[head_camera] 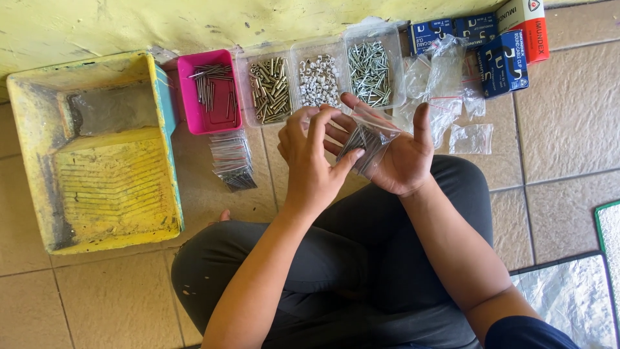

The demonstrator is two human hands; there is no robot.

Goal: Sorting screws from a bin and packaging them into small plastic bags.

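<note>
Here we cradle a small clear bag of nails (366,143) in our open right hand (403,158) while our left hand (313,158) pinches its edge, a stack of filled bags (232,161) lying done on the floor and empty bags (445,97) left.

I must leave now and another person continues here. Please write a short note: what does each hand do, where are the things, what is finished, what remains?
Right hand: open, palm up, a small clear bag of nails lying on it.
Left hand: fingertips pinch the bag's edge.
On the floor ahead: pink tray with loose nails, three clear tubs of fasteners, empty bags to the right.
Done: a stack of filled bags lies below the pink tray.
Left: whether this bag is sealed cannot be seen; loose nails remain in the trays.
</note>
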